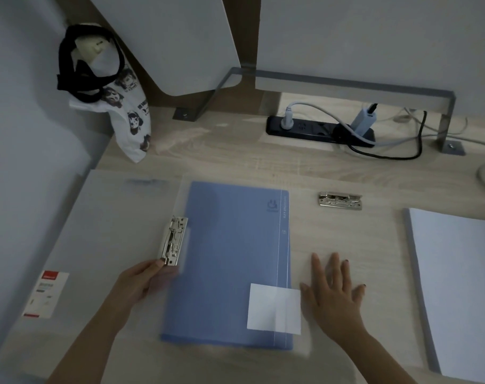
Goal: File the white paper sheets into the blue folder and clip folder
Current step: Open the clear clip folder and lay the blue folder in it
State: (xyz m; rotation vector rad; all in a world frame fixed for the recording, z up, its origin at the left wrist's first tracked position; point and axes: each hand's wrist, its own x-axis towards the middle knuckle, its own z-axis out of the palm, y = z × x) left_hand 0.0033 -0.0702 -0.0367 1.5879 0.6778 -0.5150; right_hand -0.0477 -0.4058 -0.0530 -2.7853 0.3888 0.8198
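The blue folder (230, 261) lies closed in the middle of the desk, with a white label (274, 309) at its lower right corner. The translucent clip folder (108, 234) lies open to its left, and its metal clip (173, 241) sits along the blue folder's left edge. My left hand (141, 281) grips the clip folder at the lower end of that clip, thumb against the metal. My right hand (335, 289) rests flat, fingers spread, just right of the blue folder and holds nothing. A stack of white paper sheets (457, 286) lies at the right.
A second metal clip (340, 200) lies on the desk beyond my right hand. At the back stand a black power strip (305, 130) with cables and a metal monitor stand (346, 83). A printed white bag (130, 126) leans in the left corner.
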